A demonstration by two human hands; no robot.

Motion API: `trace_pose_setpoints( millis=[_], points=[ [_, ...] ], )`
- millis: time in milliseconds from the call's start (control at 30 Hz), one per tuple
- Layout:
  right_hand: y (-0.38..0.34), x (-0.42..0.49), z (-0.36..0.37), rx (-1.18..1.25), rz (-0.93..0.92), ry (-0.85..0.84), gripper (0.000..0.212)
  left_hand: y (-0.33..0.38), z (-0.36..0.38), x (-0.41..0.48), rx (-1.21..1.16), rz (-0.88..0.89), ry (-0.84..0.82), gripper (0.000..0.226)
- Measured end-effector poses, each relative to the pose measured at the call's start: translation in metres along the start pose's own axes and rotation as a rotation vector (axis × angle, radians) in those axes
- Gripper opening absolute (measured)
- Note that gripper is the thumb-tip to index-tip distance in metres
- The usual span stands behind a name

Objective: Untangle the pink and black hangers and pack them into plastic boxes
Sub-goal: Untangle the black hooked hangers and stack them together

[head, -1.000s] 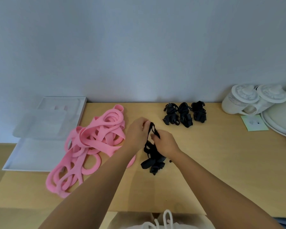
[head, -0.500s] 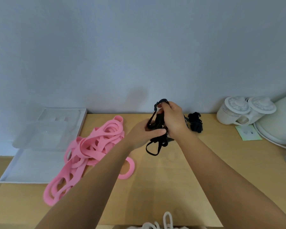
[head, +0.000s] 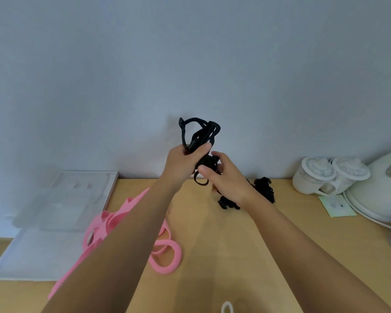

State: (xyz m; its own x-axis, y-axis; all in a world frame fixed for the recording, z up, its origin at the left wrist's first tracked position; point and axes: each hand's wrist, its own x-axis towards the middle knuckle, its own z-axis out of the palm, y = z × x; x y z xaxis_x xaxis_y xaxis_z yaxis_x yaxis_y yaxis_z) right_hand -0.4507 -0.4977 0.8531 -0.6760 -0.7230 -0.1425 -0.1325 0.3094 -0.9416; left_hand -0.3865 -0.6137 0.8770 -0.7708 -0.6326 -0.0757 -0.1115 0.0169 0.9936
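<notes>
Above the bench (head: 212,256), in front of the grey wall, both hands hold one black hanger tangle (head: 199,134) in the air. Left hand (head: 183,161) has its fingers (head: 202,148) curled shut around the middle of the bunch, loops sticking up above the fist. Right hand (head: 221,177) pinches the lower part, thumb and fingers closed on a black knot with a small loop dangling below it. Lifted probably so the strands hang free and the snags show; one hand anchors, the other can pull a strand out.

Pink hangers (head: 165,254) lie in a heap on the bench, left of centre, partly hidden by the left forearm. More black hanger bundles (head: 265,190) sit on the bench near the wall, just behind the right wrist. Clear plastic boxes (head: 61,208) are at far left on a white tray (head: 14,263); nothing packed in them as far as visible. White lidded containers (head: 332,175) and a white appliance at right, not involved.

Versus half a second ago: tangle is higher, loops now well above the hands against the wall. Hands have swapped roles, left now gripping on top, right lower down. Camera is tilted up, so less bench shows. A second ago the bunch was low over the bench. Pink heap unmoved.
</notes>
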Motion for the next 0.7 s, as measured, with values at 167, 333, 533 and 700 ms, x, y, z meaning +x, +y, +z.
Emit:
trace_pose_setpoints(
  millis=[167, 333, 533, 700],
  points=[
    [-0.006, 0.012, -0.020, -0.057, 0.013, 0.242, 0.050, 0.014, -0.016, 0.018, 0.371, 0.080, -0.031, 0.037],
    [-0.022, 0.019, -0.045, 0.047, -0.015, 0.424, 0.045, 0.000, -0.039, 0.032, 0.525, 0.031, -0.120, 0.030],
    [-0.036, 0.023, -0.056, 0.051, -0.026, 0.400, 0.044, -0.032, -0.057, 0.035, 0.942, -0.191, -0.192, 0.073],
    [-0.058, 0.017, -0.037, -0.160, -0.059, 0.129, 0.064, -0.049, -0.046, 0.024, 0.987, -0.333, -0.290, 0.117]
  ],
)
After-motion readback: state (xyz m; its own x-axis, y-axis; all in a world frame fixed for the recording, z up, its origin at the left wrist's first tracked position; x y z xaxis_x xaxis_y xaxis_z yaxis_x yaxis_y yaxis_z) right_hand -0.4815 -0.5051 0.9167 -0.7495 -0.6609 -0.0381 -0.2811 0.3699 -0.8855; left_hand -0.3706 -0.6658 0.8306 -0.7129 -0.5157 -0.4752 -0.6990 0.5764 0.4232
